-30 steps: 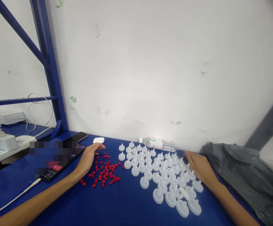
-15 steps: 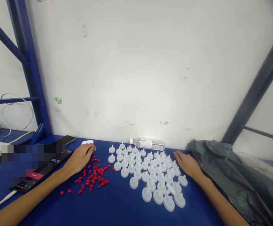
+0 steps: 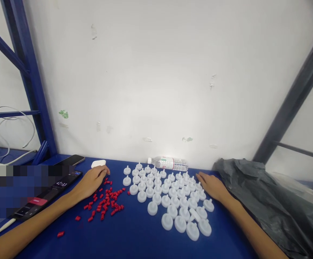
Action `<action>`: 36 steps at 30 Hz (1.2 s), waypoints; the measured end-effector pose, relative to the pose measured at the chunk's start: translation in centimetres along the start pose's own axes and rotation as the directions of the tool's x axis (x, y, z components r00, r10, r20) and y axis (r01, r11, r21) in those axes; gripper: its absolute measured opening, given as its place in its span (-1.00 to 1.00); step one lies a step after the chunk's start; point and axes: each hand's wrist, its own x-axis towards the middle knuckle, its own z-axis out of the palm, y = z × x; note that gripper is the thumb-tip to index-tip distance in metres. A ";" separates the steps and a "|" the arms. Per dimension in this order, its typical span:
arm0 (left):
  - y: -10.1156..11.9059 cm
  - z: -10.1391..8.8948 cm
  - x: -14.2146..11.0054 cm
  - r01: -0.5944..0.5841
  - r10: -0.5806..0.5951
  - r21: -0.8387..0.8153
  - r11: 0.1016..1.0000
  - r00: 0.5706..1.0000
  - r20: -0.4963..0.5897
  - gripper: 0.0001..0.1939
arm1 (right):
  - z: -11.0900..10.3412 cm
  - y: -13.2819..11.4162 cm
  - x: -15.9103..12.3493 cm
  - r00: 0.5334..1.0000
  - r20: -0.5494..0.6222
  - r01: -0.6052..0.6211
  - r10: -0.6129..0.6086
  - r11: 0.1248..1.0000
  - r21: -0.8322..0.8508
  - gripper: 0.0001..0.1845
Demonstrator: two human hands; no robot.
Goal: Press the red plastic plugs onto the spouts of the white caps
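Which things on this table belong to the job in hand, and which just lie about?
Likely the job:
red pieces, beside the left hand
white stemmed discs, beside the right hand

Likely lying about:
clear bottle
phones
white case
gray plastic sheet

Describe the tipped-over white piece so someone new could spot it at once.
On the blue table, find the big cluster of white pieces left of the person's right hand. Near the cluster's front, toward its right side, lies the tipped-over white piece. It shows a slim oblong edge, while its neighbours sit on round bases with stems up.
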 end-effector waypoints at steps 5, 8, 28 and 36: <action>0.2 0.0 0.0 -0.008 0.008 -0.002 1.000 1.000 0.014 -0.62 | -0.1 0.0 0.0 1.000 0.011 0.009 -0.010 1.000 0.005 -0.57; 0.1 0.1 -0.1 -0.011 0.011 -0.012 1.000 1.000 0.016 -0.62 | -0.1 0.0 -0.1 1.000 0.015 0.013 -0.013 1.000 0.008 -0.58; 1.1 -0.4 -0.4 0.000 0.000 0.001 1.000 0.998 0.066 -0.80 | 0.3 0.4 0.1 0.999 -0.019 0.029 -0.028 0.998 0.054 -0.57; 0.7 -0.2 -0.5 -0.016 0.016 -0.003 1.000 0.998 0.068 -0.83 | 0.7 0.8 0.2 0.999 -0.030 0.041 -0.040 0.998 0.046 -0.59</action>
